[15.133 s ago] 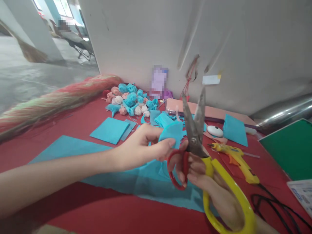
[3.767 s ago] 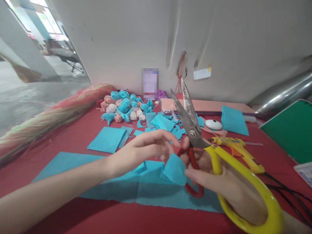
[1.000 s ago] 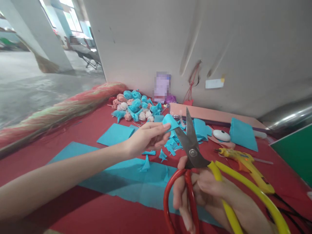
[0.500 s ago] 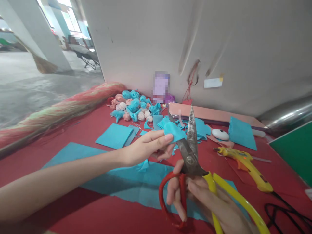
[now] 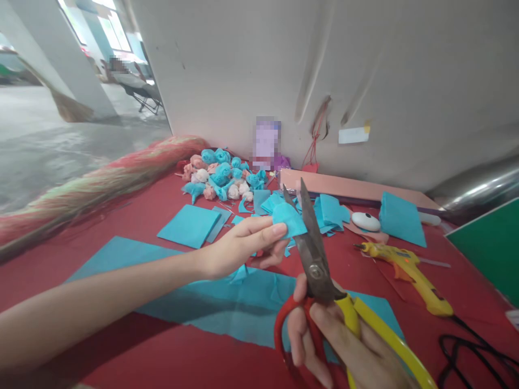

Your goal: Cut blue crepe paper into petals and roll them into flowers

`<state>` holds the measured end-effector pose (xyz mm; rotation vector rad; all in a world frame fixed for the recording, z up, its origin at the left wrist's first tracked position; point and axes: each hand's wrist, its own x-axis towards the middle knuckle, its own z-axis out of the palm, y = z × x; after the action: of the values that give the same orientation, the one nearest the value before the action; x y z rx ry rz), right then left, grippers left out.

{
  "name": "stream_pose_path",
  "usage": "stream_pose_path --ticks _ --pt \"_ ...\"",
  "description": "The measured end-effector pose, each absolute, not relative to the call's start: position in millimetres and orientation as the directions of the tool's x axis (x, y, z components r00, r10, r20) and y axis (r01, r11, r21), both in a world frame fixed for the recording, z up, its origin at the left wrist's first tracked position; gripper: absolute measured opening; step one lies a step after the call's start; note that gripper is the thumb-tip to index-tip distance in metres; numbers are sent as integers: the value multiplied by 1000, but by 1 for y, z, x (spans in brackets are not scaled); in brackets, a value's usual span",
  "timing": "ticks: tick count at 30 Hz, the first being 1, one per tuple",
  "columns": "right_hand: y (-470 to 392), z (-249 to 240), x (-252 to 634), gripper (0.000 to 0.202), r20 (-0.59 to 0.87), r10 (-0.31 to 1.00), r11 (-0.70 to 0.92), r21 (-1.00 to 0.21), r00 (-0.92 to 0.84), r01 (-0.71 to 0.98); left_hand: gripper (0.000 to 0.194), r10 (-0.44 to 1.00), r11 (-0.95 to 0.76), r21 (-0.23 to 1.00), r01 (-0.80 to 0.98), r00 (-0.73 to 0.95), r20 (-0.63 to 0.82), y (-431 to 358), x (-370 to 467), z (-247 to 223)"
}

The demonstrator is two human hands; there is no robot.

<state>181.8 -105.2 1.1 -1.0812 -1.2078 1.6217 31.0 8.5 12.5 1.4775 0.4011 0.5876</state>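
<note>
Daylight enters through windows (image 5: 114, 33) at the upper left, blown out to white, and washes the floor (image 5: 28, 127) pale. The desk (image 5: 174, 356) is dimmer, with a soft shadow below the left forearm (image 5: 133, 286) and across the blue strip (image 5: 251, 316). The metal cylinder (image 5: 486, 181) at right shows streaky glare. Wide-angle stretching marks the edges; the far background is hazy, and pixel blocks veil a lilac card (image 5: 266, 141).

Left forearm (image 5: 133, 294) bare, reaching in from the lower left; left hand (image 5: 239, 246) near centre, thumb pressed to forefinger in a pinch, lower fingers curled beneath. Right hand (image 5: 344, 343) lower and closer, fingers bent in a grip, wrist cut off by bottom edge.
</note>
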Motion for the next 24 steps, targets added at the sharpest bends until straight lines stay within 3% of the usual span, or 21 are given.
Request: stream_pose_path --ticks 4,6,14,17,20,22,24 --pt "-105 9 193 38 -273 930 -320 -931 -246 -175 35 619 86 981 -173 781 84 15 29 7" --pt "-103 15 198 35 -275 947 -306 -929 -169 -207 33 616 110 975 -191 783 84 19 29 7" --pt "-87 18 196 20 -38 999 -41 -990 -27 -138 34 473 198 968 -155 880 44 12 33 8" --pt "-83 13 196 33 -63 996 -55 -991 61 -126 34 485 45 997 -65 874 35 1 33 4" --pt "-81 8 195 39 -95 991 -72 -970 90 -232 35 471 -245 969 -17 872 134 -8 31 -2" --pt "-79 4 194 33 -132 991 -127 -941 -6 -314 33 414 -502 864 -36 867 277 -9 29 -6" --pt "-80 1 193 31 -206 970 -240 -897 -129 -372 31 311 -728 682 -73 851 423 -8 28 -9"
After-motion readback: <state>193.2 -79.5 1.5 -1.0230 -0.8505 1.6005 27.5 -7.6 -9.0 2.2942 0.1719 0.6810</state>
